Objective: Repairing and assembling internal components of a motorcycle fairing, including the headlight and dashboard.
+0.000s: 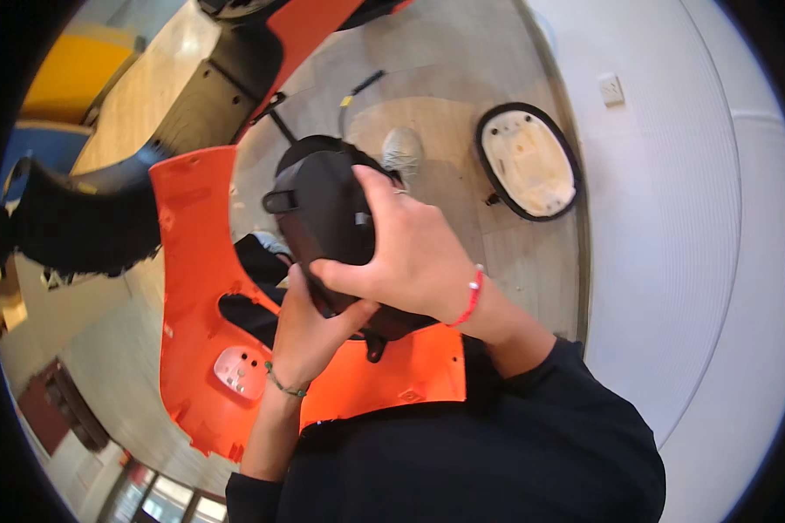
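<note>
Both hands hold a black plastic housing, rounded, with small tabs on its rim, in front of my body. My right hand, with a red bracelet at its wrist, grips the housing from the right, thumb and fingers spread across its face. My left hand, a dark green beaded bracelet at the wrist, holds its lower edge with the thumb toward the right thumb. Beneath and to the left lies a large curved orange plastic panel, with an oval hole and a pinkish-white patch. The housing's underside is hidden.
On the floor at right lies a white oval part with a black rim, near the white wall. A short cable lies ahead, near my shoe. Black and orange body parts and a wooden block stand at left.
</note>
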The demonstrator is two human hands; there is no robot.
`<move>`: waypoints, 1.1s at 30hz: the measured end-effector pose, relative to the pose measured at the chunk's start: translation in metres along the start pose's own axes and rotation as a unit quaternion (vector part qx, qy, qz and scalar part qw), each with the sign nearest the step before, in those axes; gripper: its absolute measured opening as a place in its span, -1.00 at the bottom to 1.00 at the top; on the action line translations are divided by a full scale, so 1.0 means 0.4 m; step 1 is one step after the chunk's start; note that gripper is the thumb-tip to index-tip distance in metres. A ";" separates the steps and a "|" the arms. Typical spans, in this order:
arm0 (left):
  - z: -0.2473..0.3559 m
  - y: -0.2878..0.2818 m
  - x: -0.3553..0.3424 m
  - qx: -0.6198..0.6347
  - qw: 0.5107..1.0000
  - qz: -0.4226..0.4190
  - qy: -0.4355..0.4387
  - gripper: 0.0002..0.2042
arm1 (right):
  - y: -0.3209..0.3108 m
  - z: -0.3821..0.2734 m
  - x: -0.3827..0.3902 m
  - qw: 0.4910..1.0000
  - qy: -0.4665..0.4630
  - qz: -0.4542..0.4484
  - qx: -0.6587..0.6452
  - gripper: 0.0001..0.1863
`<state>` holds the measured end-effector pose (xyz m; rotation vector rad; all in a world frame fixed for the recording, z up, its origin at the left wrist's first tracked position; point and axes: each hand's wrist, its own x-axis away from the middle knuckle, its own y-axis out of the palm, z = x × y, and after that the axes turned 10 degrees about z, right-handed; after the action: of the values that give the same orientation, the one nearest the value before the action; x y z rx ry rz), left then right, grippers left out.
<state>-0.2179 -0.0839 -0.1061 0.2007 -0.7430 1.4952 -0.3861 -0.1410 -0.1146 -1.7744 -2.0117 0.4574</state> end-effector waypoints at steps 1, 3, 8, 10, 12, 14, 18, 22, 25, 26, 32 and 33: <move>-0.003 0.008 -0.004 0.017 0.999 0.015 -0.022 -0.42 | -0.001 0.003 -0.005 1.000 0.008 -0.010 0.000 0.04; -0.035 0.019 -0.028 -0.057 0.998 0.026 0.023 -0.52 | -0.001 0.022 -0.008 1.000 0.025 -0.011 -0.002 0.01; -0.170 -0.028 -0.035 0.271 0.961 -0.026 -0.037 -0.32 | -0.037 0.122 -0.034 0.989 0.028 0.003 -0.143 -0.32; -0.244 -0.080 -0.030 0.347 0.934 -0.048 -0.068 -0.27 | -0.068 0.209 -0.056 0.976 0.125 -0.030 -0.173 -0.45; -0.258 -0.089 -0.015 0.371 0.926 -0.037 -0.062 -0.26 | -0.078 0.386 -0.070 0.982 0.168 0.017 -0.080 -0.51; -0.301 -0.110 0.010 0.371 0.925 -0.026 -0.082 -0.23 | -0.073 0.641 -0.062 0.982 0.152 0.092 0.063 -0.55; -0.438 -0.137 0.044 0.362 0.927 0.005 -0.094 -0.23 | -0.101 1.052 -0.015 0.934 0.174 0.063 0.307 -0.73; -0.427 -0.150 0.123 0.339 0.925 0.120 -0.123 -0.24 | -0.049 1.114 -0.038 0.891 0.118 -0.074 0.433 -0.85; -0.440 -0.161 0.210 0.360 0.916 0.115 -0.138 -0.23 | -0.015 1.147 -0.016 0.859 0.101 -0.124 0.487 -0.87; -0.447 -0.158 0.192 0.367 0.913 0.111 -0.141 -0.23 | -0.008 1.161 -0.006 0.857 0.100 -0.127 0.489 -0.87; -0.471 -0.164 0.187 0.403 0.897 0.081 -0.163 -0.22 | -0.025 1.203 0.037 0.838 0.123 -0.130 0.516 -0.84; -0.475 -0.171 0.185 0.407 0.895 0.072 -0.166 -0.22 | -0.036 1.207 0.048 0.845 0.146 -0.101 0.505 -0.84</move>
<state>-0.0994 0.0754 -0.1889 1.0776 -0.3509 1.8723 -0.6472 -0.1101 -0.5201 -0.8831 -1.2911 0.8954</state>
